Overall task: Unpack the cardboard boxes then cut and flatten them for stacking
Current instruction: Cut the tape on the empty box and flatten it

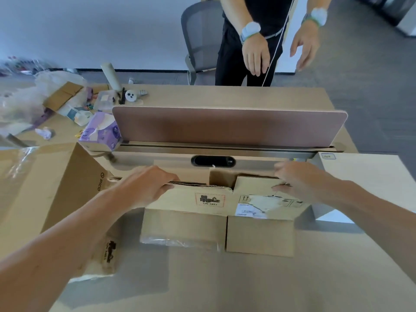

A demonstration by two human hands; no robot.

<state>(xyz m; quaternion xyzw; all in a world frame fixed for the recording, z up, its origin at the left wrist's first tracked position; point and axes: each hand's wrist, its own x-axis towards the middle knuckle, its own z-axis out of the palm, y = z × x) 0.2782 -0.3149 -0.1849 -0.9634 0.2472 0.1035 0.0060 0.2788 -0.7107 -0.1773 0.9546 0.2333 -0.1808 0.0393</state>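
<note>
1. The box (202,212) lies collapsed on the desk (360,266), with its far edge under our fingers and its flaps reaching back toward us.
2. Risk: the two halves do not line up at the far edge. If we press unevenly, we judge the layers may spring open or slide toward the divider (225,127) just beyond the fingertips.
3. Risk: the torn label (258,206), on the near side of the right thumb, may rip further if dragged.
4. Left hand (146,188): the fingers are curled together over the far edge and grip the stacked layers.
5. Right hand (299,183): the fingers are curled on the flap's edge with the thumb on top. Blur hides the exact pinch.
6. A big box (56,188) stands just left of the left hand.
</note>
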